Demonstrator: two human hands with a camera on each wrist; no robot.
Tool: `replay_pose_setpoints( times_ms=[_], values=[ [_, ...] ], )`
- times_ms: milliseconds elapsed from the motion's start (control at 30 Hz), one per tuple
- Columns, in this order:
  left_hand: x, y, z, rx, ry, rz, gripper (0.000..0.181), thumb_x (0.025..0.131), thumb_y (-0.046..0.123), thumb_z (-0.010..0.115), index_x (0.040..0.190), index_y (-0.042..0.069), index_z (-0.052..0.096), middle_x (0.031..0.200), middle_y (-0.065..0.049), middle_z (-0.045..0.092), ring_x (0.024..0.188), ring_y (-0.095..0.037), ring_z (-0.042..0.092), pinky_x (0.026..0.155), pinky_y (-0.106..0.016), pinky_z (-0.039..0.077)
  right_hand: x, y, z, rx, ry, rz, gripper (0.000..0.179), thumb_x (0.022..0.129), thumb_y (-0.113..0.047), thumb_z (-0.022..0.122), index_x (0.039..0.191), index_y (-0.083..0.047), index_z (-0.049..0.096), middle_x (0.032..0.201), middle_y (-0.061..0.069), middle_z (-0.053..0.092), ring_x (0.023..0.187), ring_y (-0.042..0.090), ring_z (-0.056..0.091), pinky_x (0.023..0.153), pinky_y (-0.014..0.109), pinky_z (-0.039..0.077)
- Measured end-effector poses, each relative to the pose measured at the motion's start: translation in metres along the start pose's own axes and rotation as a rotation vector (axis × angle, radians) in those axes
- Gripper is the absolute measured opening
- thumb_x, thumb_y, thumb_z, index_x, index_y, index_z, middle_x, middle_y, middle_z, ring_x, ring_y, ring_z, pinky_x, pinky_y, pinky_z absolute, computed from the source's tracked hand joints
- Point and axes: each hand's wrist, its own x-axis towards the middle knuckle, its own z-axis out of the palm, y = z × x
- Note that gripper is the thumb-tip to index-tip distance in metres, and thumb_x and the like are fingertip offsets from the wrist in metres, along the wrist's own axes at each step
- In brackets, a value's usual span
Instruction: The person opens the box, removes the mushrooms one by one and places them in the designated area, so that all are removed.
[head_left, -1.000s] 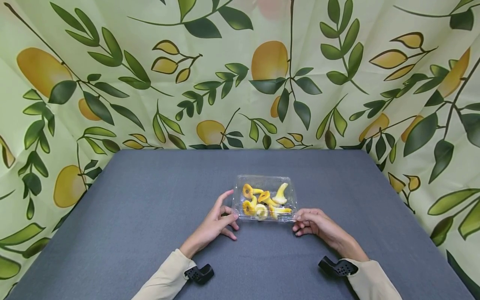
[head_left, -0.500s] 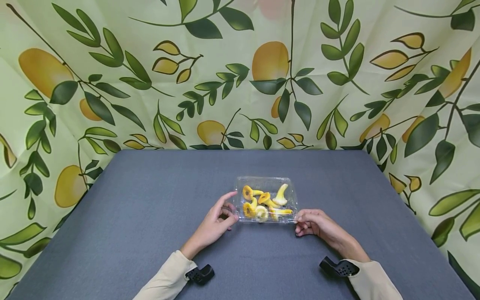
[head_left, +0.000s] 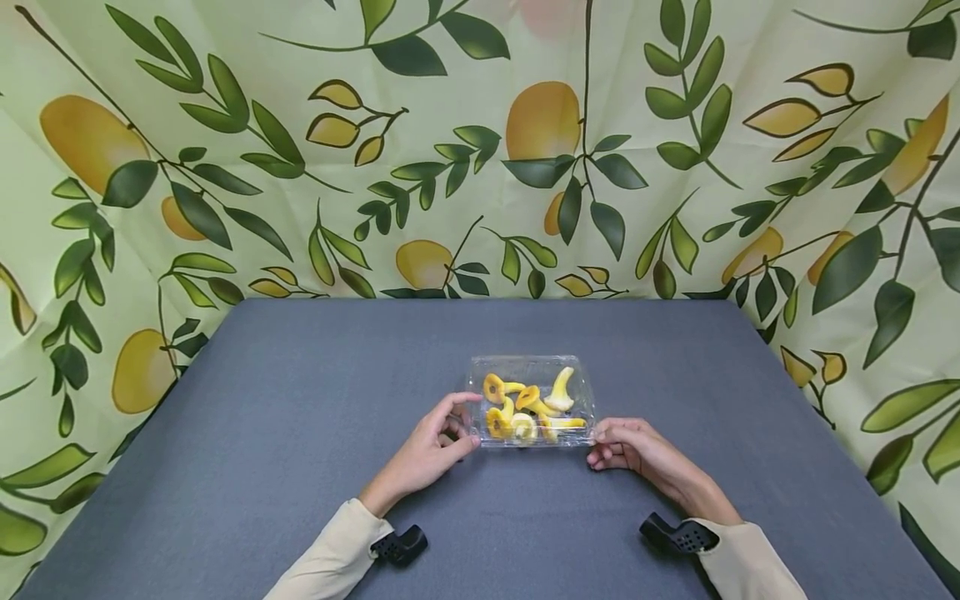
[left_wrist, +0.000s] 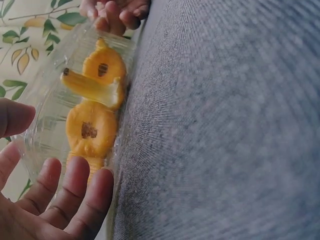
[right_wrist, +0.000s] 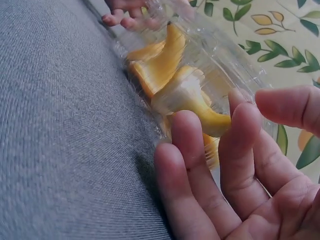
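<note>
A clear plastic clamshell box [head_left: 528, 364] with several yellow mushrooms [head_left: 558, 392] inside sits near the middle of the grey cloth. My left hand [head_left: 423, 454] holds its left side, thumb at the front corner and index finger bent over the side edge. In the left wrist view the other fingers [left_wrist: 75, 187] curve loosely beside the box wall. At the front right corner, my right hand [head_left: 645, 454] pinches the plastic edge between thumb and index finger. Its remaining fingers [right_wrist: 187, 135] are bent below the edge in the right wrist view.
A grey cloth [head_left: 300, 375] covers the table. Behind it and on both sides hangs a curtain [head_left: 450, 108] printed with leaves and yellow fruit. A black camera mount [head_left: 401, 547] is worn on the left wrist, another mount [head_left: 678, 533] on the right.
The left index finger has bent and come down along the box's left side, and the lower fingers have drawn in. The box has shifted slightly toward me; the right hand keeps its pinch.
</note>
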Motion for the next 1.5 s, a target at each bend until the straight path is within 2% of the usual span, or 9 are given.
replay_pose_setpoints(
  times_ms=[133, 267, 433, 733, 1033, 1500],
  values=[
    [0.0002, -0.0005, -0.0006, 0.005, 0.012, -0.01, 0.051, 0.094, 0.006, 0.063, 0.141, 0.015, 0.046, 0.107, -0.013, 0.054, 0.078, -0.009, 0.059, 0.059, -0.025, 0.054, 0.0002, -0.0004, -0.0003, 0.012, 0.025, 0.019, 0.023, 0.103, -0.013, 0.046, 0.101, -0.012, 0.068, 0.089, -0.004, 0.07, 0.088, 0.008, 0.071, 0.083, 0.026, 0.059],
    [0.0002, 0.0006, -0.0004, 0.008, 0.023, -0.001, 0.051, 0.093, 0.006, 0.064, 0.141, 0.013, 0.047, 0.106, -0.013, 0.054, 0.078, -0.008, 0.059, 0.059, -0.025, 0.053, 0.0006, -0.0005, 0.0005, 0.0, 0.057, 0.033, 0.021, 0.101, -0.011, 0.048, 0.102, -0.011, 0.069, 0.082, -0.005, 0.067, 0.086, 0.008, 0.071, 0.082, 0.026, 0.059],
    [0.0001, 0.002, 0.0005, 0.02, 0.024, -0.01, 0.052, 0.093, 0.007, 0.065, 0.141, 0.012, 0.047, 0.105, -0.012, 0.055, 0.078, -0.007, 0.058, 0.06, -0.024, 0.053, 0.001, -0.0014, 0.0038, -0.033, 0.105, 0.052, 0.019, 0.098, -0.011, 0.05, 0.096, -0.012, 0.069, 0.073, -0.007, 0.06, 0.079, 0.005, 0.068, 0.078, 0.025, 0.059],
    [-0.0002, 0.0016, 0.0015, 0.036, 0.013, -0.002, 0.051, 0.093, 0.008, 0.066, 0.141, 0.009, 0.047, 0.105, -0.012, 0.056, 0.081, -0.009, 0.058, 0.064, -0.023, 0.053, 0.0008, -0.0013, 0.005, -0.06, 0.085, 0.036, 0.027, 0.095, -0.006, 0.045, 0.088, -0.018, 0.069, 0.079, -0.009, 0.064, 0.07, 0.002, 0.06, 0.07, 0.02, 0.057],
    [0.0006, 0.0001, 0.0032, 0.027, 0.015, -0.001, 0.05, 0.092, 0.007, 0.066, 0.139, 0.008, 0.048, 0.105, -0.015, 0.056, 0.079, -0.01, 0.058, 0.061, -0.022, 0.052, 0.0021, -0.0023, 0.0042, -0.088, 0.096, 0.075, 0.025, 0.095, -0.007, 0.047, 0.085, -0.019, 0.067, 0.074, -0.01, 0.059, 0.065, 0.001, 0.055, 0.069, 0.021, 0.057],
    [-0.0007, 0.0023, 0.0041, 0.015, 0.01, -0.018, 0.05, 0.093, 0.007, 0.065, 0.139, 0.007, 0.046, 0.107, -0.015, 0.054, 0.081, -0.01, 0.057, 0.061, -0.022, 0.052, 0.0019, -0.003, 0.0043, -0.086, 0.09, 0.083, 0.022, 0.097, -0.011, 0.047, 0.086, -0.018, 0.065, 0.074, -0.009, 0.059, 0.068, 0.002, 0.057, 0.069, 0.021, 0.056]
  ],
)
